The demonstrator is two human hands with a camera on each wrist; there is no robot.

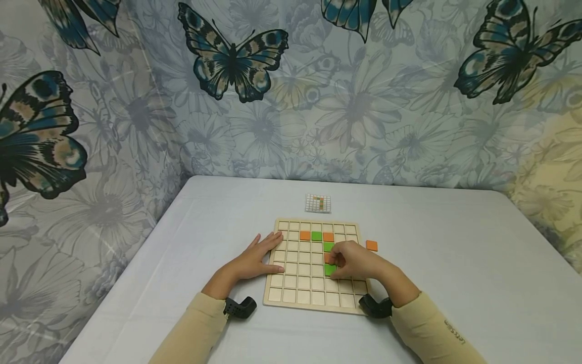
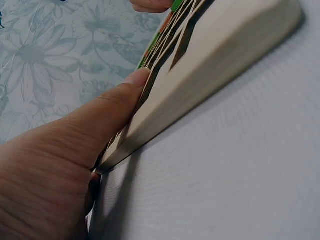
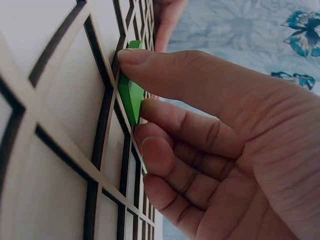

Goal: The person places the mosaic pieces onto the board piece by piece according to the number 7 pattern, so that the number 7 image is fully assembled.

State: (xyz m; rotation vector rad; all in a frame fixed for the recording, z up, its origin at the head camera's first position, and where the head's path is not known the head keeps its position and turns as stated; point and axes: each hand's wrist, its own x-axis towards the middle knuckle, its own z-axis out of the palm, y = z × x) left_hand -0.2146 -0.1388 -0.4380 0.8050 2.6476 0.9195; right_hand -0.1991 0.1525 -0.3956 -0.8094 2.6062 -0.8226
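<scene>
A wooden grid board (image 1: pixel 297 298) lies on the table, with orange and green square tiles in some cells, including an orange tile (image 1: pixel 305 235) and a green tile (image 1: pixel 316 236) in an upper row. My left hand (image 1: pixel 254 260) rests on the board's left edge, fingers spread; its thumb lies on the rim in the left wrist view. With thumb and fingers my right hand (image 1: pixel 356 260) pinches a green tile (image 3: pixel 131 97) at a cell in the column below the row's right end. That tile looks slightly tilted in the right wrist view. Fingers partly cover the orange tile (image 1: pixel 327 258) above it.
A loose orange tile (image 1: pixel 372 245) lies on the white table (image 1: pixel 454 263) just right of the board. Behind the board is a small pattern card (image 1: pixel 318 203) with a printed grid. A butterfly-patterned wall covering (image 1: pixel 291 136) borders the table's far side.
</scene>
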